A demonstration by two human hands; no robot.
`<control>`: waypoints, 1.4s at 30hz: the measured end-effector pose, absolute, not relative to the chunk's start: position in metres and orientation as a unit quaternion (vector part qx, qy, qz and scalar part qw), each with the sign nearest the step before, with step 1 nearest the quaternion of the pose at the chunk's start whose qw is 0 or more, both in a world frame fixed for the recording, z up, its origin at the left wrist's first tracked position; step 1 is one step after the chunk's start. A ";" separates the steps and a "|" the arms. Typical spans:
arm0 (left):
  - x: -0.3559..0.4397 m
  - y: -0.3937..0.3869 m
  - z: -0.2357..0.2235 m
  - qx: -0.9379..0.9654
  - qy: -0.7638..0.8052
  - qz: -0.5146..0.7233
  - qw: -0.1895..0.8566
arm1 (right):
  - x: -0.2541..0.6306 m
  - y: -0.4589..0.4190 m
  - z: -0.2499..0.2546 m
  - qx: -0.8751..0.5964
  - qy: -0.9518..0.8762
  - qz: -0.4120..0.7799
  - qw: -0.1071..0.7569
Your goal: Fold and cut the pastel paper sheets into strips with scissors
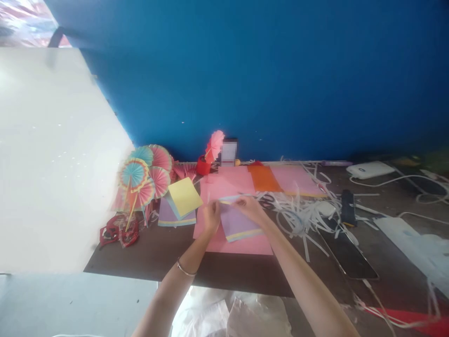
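A purple sheet of paper [240, 221] with yellow and pale blue bands along its lower edge lies on a larger pink sheet [210, 241]. My left hand [212, 216] pinches the left end of its top edge, where a narrow yellow and blue strip shows. At the right part of that same edge, my right hand [248, 207] is closed on the paper with bent fingers. The fingertips are small and somewhat blurred. To the left of my hands, a yellow sheet [185, 196] lies over blue and purple paper.
Round pleated paper fans [133, 174] stand at the left, beside red scissors-like handles [119, 231]. White paper strips [298, 213] are heaped on the right, near a phone [351, 255] and cables. An orange sheet [265, 178] lies behind. A blue wall [245, 79] closes off the back.
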State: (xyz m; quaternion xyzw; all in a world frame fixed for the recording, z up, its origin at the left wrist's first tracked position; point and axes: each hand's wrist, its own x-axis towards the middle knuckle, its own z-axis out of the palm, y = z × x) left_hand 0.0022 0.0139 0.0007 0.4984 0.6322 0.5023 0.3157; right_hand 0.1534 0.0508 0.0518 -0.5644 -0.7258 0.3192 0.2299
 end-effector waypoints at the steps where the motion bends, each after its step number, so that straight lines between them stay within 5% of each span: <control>1: 0.006 0.012 0.000 0.476 0.642 0.516 0.308 | 0.154 0.053 0.057 -0.558 -0.743 0.296 0.220; 7: 0.017 -0.013 0.001 0.432 0.645 0.526 0.347 | 0.153 0.059 0.084 -0.512 -0.817 0.198 0.179; 12: -0.006 -0.010 0.018 0.594 0.605 0.483 0.219 | 0.151 0.057 0.092 -0.414 -0.897 0.113 0.105; 19: -0.028 0.050 0.037 0.711 0.492 0.358 0.353 | 0.149 0.056 0.098 -0.368 -0.921 0.082 0.095; 22: -0.028 0.054 0.033 0.713 0.485 0.353 0.363 | 0.157 0.047 0.092 -0.387 -0.905 0.063 0.162; 24: -0.028 0.052 0.030 0.707 0.488 0.356 0.367 | 0.163 0.037 0.080 -0.438 -0.849 0.076 0.287; 26: -0.029 0.048 0.028 0.701 0.491 0.355 0.376 | 0.166 0.026 0.062 -0.521 -0.733 0.165 0.406; 31: -0.034 0.042 0.026 0.689 0.485 0.345 0.414 | 0.151 0.018 0.025 -0.530 -0.508 0.489 0.471; 36: -0.037 0.031 0.025 0.653 0.502 0.382 0.419 | 0.135 0.019 0.008 -0.540 -0.336 0.449 0.628; 42: -0.037 0.022 0.018 0.634 0.497 0.406 0.432 | 0.132 0.012 0.002 -0.516 -0.400 0.473 0.592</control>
